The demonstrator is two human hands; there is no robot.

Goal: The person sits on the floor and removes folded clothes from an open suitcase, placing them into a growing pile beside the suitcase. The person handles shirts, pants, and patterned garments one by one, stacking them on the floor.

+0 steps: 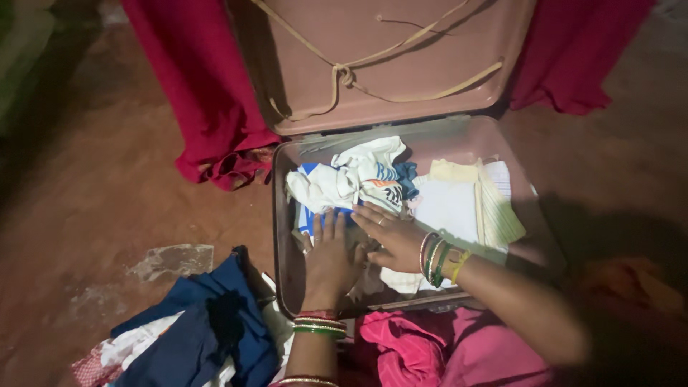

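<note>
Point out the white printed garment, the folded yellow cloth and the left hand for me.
white printed garment point(352, 178), head view, crumpled middle.
folded yellow cloth point(494, 211), head view, striped right side.
left hand point(330, 261), head view, back of the hand.

Both hands — left point(330, 259), right point(389, 236) — flat on clothes point(358, 179), open suitcase point(283, 215)

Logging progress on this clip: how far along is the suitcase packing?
Done: suitcase lies open; a folded pale stack and a white printed garment are inside.
In hand: left hand and right hand lie flat, pressing down clothes at the near edge.
Left: a blue and white pile and pink cloth lie outside on the floor; the lid is up.
</note>
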